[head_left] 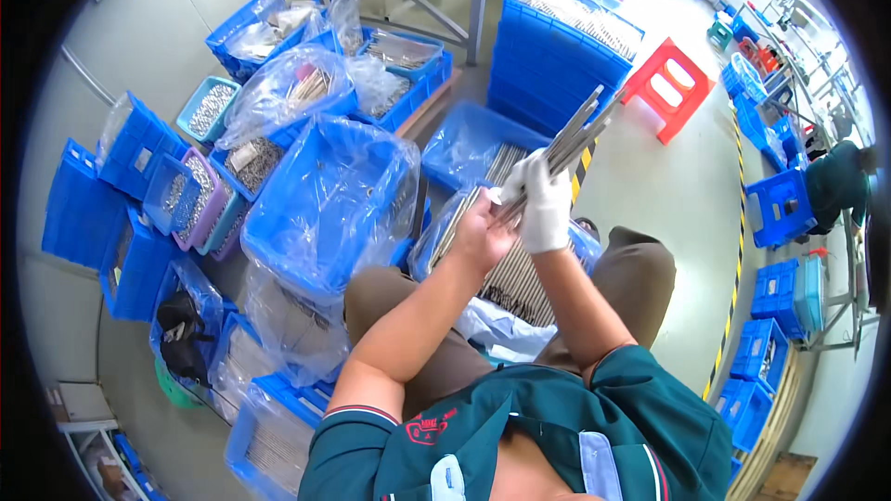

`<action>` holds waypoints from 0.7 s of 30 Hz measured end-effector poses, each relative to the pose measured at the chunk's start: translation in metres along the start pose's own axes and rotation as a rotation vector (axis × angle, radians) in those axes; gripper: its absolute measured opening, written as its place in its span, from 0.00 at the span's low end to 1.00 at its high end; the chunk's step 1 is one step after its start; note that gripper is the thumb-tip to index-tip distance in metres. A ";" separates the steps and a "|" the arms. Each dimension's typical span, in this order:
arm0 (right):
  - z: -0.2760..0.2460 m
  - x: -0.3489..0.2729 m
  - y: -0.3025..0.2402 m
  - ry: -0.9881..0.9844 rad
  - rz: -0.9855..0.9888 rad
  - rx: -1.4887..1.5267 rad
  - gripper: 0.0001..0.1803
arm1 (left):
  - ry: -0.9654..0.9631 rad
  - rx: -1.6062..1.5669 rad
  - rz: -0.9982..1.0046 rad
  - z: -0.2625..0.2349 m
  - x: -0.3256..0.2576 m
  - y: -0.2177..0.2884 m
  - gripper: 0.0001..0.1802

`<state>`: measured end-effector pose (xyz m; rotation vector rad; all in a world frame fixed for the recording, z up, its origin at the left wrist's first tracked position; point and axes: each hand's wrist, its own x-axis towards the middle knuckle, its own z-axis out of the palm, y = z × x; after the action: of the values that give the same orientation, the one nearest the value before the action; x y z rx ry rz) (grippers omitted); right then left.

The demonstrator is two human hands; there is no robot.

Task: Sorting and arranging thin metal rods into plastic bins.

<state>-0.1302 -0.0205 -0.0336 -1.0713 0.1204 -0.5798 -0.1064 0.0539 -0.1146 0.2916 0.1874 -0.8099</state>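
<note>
Above the lap bin (575, 246): both hands meet on a bundle of metal rods (571, 139).
Right hand (541, 204): white glove, fingers clamped round the rods' lower part.
Left hand (480, 232): bare, closed on the rods' bottom ends, touching the glove.
Rods: tilted, tips pointing up-right, away from the bin.
Bin: blue, plastic-lined, more rods inside.
Red stool (670, 86): beyond the bin, to the right.

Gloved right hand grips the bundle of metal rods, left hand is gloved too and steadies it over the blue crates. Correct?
Not quite. The head view shows the left hand bare, with no glove; only the right hand wears a white glove. The rest stands: both hands hold the bundle of metal rods above the blue crates.
</note>
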 end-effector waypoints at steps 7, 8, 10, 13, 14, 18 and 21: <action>-0.012 -0.015 0.031 -0.036 0.220 -0.037 0.11 | -0.183 0.027 0.030 0.001 0.018 0.021 0.22; -0.015 -0.013 0.030 0.008 0.258 -0.009 0.11 | -0.132 0.048 0.051 0.003 0.018 0.023 0.21; -0.027 -0.010 0.029 -0.045 0.248 -0.066 0.09 | -0.063 0.048 0.141 0.002 0.018 0.037 0.17; -0.054 -0.009 0.022 -0.094 0.325 -0.230 0.08 | 0.141 0.162 0.177 0.011 0.005 0.056 0.12; -0.064 -0.008 0.019 -0.091 0.336 -0.226 0.08 | 0.159 0.176 0.159 0.011 0.003 0.060 0.12; -0.098 -0.006 0.014 -0.271 0.248 -0.575 0.09 | 0.170 0.269 0.117 0.012 -0.003 0.070 0.07; -0.118 -0.011 0.019 -0.305 0.387 -0.450 0.10 | 0.034 0.416 0.035 0.022 -0.008 0.068 0.06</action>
<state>-0.1753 -0.1021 -0.1096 -1.5149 0.1909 -0.0309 -0.0608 0.0963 -0.0794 0.6988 0.0431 -0.8062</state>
